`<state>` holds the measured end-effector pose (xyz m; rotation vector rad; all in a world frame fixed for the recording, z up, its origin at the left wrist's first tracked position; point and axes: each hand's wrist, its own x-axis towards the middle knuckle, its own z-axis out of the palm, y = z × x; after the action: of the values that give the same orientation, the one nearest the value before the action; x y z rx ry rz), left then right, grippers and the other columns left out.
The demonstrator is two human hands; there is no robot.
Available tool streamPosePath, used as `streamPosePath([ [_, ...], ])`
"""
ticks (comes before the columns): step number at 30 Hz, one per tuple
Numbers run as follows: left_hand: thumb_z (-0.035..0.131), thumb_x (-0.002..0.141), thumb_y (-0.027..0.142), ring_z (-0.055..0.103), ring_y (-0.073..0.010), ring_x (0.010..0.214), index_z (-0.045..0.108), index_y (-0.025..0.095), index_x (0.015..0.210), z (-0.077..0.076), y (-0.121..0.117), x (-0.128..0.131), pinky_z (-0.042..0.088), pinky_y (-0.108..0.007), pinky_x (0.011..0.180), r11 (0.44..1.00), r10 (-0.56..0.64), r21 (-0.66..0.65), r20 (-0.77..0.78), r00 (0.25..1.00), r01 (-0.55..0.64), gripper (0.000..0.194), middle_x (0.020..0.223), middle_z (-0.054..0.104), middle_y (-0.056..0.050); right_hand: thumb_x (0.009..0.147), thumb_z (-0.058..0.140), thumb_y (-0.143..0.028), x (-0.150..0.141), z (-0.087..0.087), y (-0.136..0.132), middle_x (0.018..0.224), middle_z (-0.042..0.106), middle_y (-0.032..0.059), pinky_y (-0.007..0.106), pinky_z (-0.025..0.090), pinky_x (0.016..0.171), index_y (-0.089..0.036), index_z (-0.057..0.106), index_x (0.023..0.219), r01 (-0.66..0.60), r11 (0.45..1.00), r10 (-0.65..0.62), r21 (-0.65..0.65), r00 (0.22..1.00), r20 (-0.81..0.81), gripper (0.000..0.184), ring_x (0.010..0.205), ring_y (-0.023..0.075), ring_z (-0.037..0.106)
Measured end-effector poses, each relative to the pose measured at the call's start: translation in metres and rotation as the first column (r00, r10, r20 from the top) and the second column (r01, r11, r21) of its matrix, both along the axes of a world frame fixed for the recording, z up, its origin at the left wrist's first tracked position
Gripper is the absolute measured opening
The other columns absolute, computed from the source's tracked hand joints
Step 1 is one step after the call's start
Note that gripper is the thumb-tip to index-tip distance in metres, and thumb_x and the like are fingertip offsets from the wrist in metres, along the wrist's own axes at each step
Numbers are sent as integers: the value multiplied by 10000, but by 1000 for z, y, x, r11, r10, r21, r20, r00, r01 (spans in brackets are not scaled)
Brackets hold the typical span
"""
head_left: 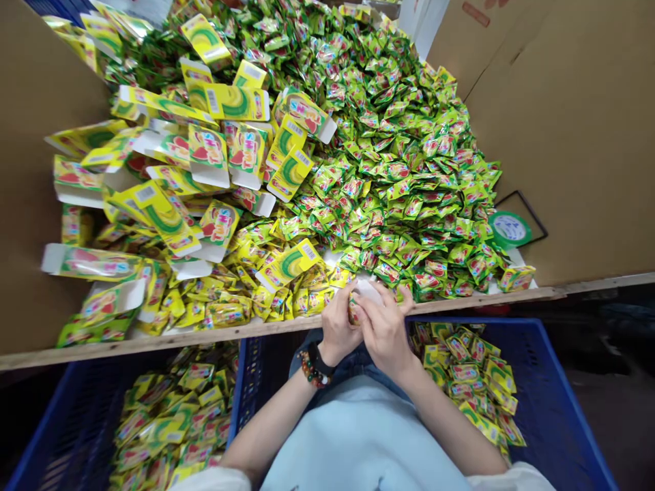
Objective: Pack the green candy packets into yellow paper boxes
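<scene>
L hand (339,327) & R hand (386,334) have fingers curled nearly closed, pinching a small candy box (353,309) btwn them. Both forearms (279,426) angle inward, hands at wooden table edge (286,327); beyond, yellow sachets (230,310) to L, green sachets (399,170) to R.

Head-worn view, facing forward, steeply down; left hand (338,326), right hand (385,333) near, below centre.

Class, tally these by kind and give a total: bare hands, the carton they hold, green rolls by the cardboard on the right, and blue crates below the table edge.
Bare hands, left hand and right hand: 2
Held carton: 1
Green roll: 1
Blue crates, left crate and right crate: 2
Total: 6
</scene>
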<state>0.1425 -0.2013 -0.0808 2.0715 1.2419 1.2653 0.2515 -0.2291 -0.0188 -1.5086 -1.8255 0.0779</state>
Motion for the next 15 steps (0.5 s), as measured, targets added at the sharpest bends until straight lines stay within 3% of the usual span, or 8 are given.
streamPosePath([
  [3,524,889,290,666,-265,1011,406,179,1371,-1,1,-3,547,-377,834,999,-12,43,-37,999,13,508,1163,647,-160,930,521,-170,6,-1,-1,1078,743,60,527,261,1092,-238,675,1037,-19,996,5,-83,986,-167,201,1150,253,625],
  [5,568,875,358,663,-264,988,369,175,1398,-2,1,-5,551,-381,810,998,2,60,-67,998,2,589,1158,639,-158,887,596,-204,11,-4,-1,1222,690,71,488,335,1095,-267,625,1190,12,997,-42,-77,915,-401,311,1220,246,585],
  [7,579,876,402,654,-260,991,323,173,1414,-3,0,-5,551,-384,800,994,12,109,-81,997,-3,638,1158,628,-153,835,662,-245,13,-10,0,1403,572,85,444,409,1078,-283,484,1380,36,992,-108,-125,762,-639,575,1291,245,533],
  [8,579,879,408,650,-258,997,314,177,1407,-4,0,-5,550,-384,800,988,-4,155,-87,996,17,634,1159,621,-150,816,678,-270,13,-14,2,1445,533,92,432,443,1059,-278,438,1424,-13,982,-132,-189,670,-730,654,1298,251,532],
  [11,562,883,363,640,-245,1004,336,207,1340,-8,-1,-2,540,-362,777,959,-92,259,-112,989,118,533,1176,597,-143,832,631,-350,9,-23,4,1334,637,97,434,521,992,-230,561,1345,-312,886,-176,-342,456,-872,532,1196,274,627],
  [13,546,880,333,637,-242,1006,320,209,1329,-11,-2,0,533,-358,765,962,-118,238,-90,989,136,517,1213,575,-157,866,588,-374,6,-25,2,1291,669,86,459,485,1048,-221,652,1256,-357,873,-148,-332,454,-879,424,1219,282,615],
  [15,527,879,325,641,-246,986,275,183,1356,-12,-3,2,530,-371,767,980,-100,167,-54,994,108,558,1225,566,-177,853,624,-370,4,-25,-2,1323,647,64,462,433,1105,-249,688,1215,-289,923,-52,-256,565,-823,386,1281,279,567],
])
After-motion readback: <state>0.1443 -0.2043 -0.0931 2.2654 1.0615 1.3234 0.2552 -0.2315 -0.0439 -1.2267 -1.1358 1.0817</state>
